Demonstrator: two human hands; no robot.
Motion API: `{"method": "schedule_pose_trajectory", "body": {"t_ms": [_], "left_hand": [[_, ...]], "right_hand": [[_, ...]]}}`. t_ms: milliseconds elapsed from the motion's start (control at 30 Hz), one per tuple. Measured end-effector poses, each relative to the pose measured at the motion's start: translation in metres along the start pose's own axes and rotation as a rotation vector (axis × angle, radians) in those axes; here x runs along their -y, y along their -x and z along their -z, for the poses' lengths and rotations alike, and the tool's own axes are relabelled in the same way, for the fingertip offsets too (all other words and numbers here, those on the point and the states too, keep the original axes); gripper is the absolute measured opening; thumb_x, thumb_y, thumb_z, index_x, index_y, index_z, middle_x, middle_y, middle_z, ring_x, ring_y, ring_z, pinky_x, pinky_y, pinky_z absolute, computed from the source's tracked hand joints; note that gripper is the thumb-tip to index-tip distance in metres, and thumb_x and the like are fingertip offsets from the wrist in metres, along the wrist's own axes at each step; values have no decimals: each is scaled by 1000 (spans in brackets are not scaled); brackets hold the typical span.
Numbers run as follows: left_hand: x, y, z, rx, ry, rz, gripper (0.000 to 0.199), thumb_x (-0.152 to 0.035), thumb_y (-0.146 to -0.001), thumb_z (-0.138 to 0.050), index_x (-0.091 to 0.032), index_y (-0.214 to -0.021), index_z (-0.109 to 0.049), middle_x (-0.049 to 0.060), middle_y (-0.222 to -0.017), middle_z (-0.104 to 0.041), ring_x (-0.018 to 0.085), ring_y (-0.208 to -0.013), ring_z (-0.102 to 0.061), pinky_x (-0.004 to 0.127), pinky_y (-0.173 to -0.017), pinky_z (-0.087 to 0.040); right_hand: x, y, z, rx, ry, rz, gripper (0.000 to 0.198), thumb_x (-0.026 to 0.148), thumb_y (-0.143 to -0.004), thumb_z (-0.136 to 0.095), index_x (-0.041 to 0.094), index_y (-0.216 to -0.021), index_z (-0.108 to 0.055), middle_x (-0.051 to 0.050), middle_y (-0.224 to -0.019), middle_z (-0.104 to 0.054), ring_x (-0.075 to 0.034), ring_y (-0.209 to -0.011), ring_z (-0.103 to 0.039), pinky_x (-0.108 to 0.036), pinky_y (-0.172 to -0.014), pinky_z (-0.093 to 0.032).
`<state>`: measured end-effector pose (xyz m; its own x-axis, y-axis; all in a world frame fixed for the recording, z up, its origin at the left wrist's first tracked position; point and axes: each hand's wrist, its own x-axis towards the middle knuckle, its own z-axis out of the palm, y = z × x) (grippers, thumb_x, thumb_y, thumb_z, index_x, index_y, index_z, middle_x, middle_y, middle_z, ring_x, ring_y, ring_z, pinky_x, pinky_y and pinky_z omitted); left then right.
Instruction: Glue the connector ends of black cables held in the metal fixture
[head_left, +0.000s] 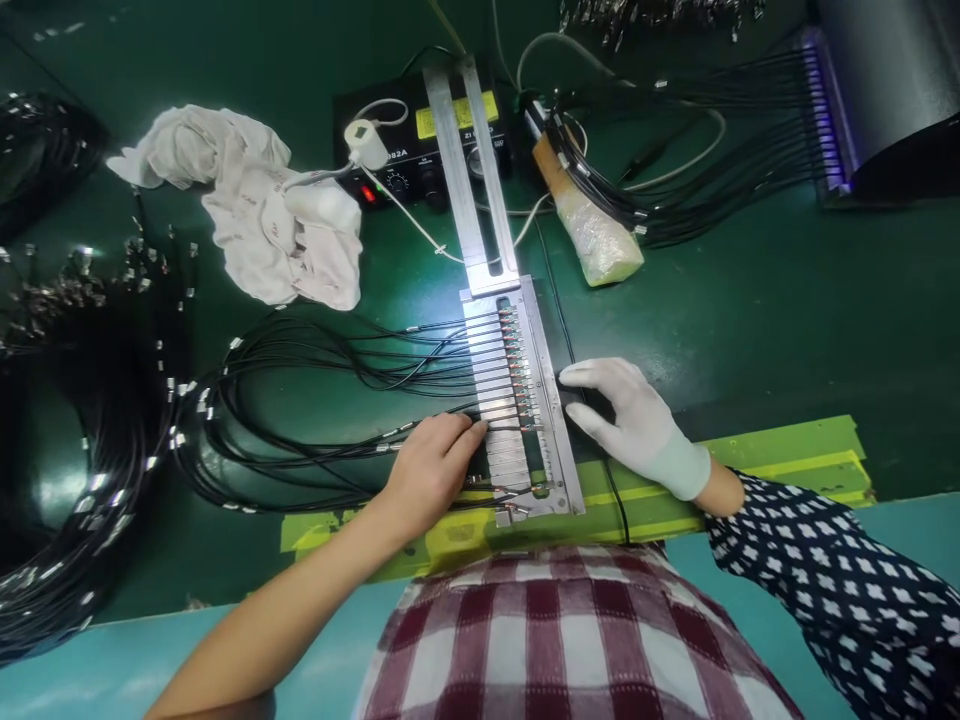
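A slotted metal fixture (pixel 504 440) lies on the green table in front of me. Several thin black cables (pixel 420 378) run into its slots from the left, their stripped, coloured wire ends lined up in the fixture's long opening. My bare left hand (pixel 433 468) is at the fixture's left edge, thumb and forefinger closed on a black cable that lies across the lower slots. To the right of the fixture, my white-gloved right hand (pixel 634 425) has its thumb and fingers apart, fingertips close to the metal edge, with nothing visible between them.
Behind the fixture stands a black control box (pixel 420 150) with a metal rail over it. White cloth (pixel 277 210) lies to its left. A brush with a wrapped head (pixel 596 235) is at right. Cable bundles (pixel 97 480) fill the left; more cables run under a dark cover (pixel 892 90).
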<state>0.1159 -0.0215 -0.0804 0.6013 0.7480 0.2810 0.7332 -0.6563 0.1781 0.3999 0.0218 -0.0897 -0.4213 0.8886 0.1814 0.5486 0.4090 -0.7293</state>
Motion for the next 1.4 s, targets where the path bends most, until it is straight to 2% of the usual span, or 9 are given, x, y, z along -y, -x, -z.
{"method": "schedule_pose_trajectory", "body": {"t_ms": [133, 367, 700, 833, 1000, 1067, 1233, 1300, 1400], "left_hand": [[0, -1, 2, 36, -60, -56, 29, -11, -97, -43, -15, -119, -62, 8, -87, -63, 18, -75, -53, 30, -66, -40], [-1, -4, 10, 9, -86, -146, 33, -9, -96, -44, -14, -126, -57, 9, -89, -62, 18, -79, -55, 31, -68, -42], [-1, 2, 7, -4, -73, -146, 32, -9, -96, -44, -9, -125, -58, 11, -89, -62, 19, -78, -54, 31, -67, -41], [1, 4, 0, 5, 1, -137, 34, -7, -95, -47, -8, -127, -57, 12, -93, -61, 19, -81, -54, 31, -71, -43], [4, 6, -4, 26, 140, -102, 35, -5, -94, -48, -8, -128, -56, 12, -101, -61, 20, -89, -54, 32, -79, -45], [2, 9, -2, 35, 114, -58, 35, -5, -93, -48, -11, -127, -59, 12, -103, -60, 22, -94, -53, 34, -80, -43], [-5, 15, 2, 142, 11, 41, 43, -8, -95, -45, -15, -136, -55, 7, -85, -58, 19, -76, -45, 32, -67, -34], [-4, 15, 4, 178, 92, 66, 44, -9, -96, -43, -16, -138, -53, 6, -86, -60, 18, -76, -47, 31, -66, -35], [2, 16, 14, 233, 352, 183, 42, -12, -98, -42, -21, -138, -53, 5, -94, -65, 16, -83, -55, 30, -74, -42]], "right_hand": [[0, 0, 1, -10, 19, -27, 28, 29, -95, -57, 25, -123, -56, -7, -115, -66, -28, -108, -60, -49, -96, -47], [-1, 0, 0, -8, 7, -38, 28, 29, -95, -57, 25, -123, -56, -6, -114, -66, -28, -106, -61, -49, -96, -47], [-1, -1, 0, -8, 14, -34, 26, 29, -96, -56, 24, -121, -57, -7, -113, -67, -28, -106, -61, -48, -96, -47], [-1, -1, 0, -7, 10, -21, 26, 29, -95, -57, 23, -121, -58, -7, -114, -66, -27, -106, -60, -47, -98, -46], [-2, 0, 0, -7, 8, -15, 26, 29, -96, -57, 24, -121, -58, -6, -113, -66, -27, -106, -60, -48, -98, -46], [-2, 0, 0, -11, 7, -19, 26, 30, -96, -56, 25, -121, -58, -6, -113, -66, -27, -106, -60, -48, -98, -46], [-1, -3, 0, -9, 15, -20, 24, 28, -96, -56, 24, -120, -59, -5, -112, -67, -26, -105, -60, -47, -97, -46], [-1, -2, 0, -6, 24, -17, 24, 27, -96, -56, 25, -120, -59, -5, -112, -67, -27, -106, -60, -47, -97, -46], [-2, 1, 1, 4, 15, -6, 23, 27, -97, -56, 26, -119, -59, -5, -114, -66, -27, -108, -60, -48, -98, -45]]}}
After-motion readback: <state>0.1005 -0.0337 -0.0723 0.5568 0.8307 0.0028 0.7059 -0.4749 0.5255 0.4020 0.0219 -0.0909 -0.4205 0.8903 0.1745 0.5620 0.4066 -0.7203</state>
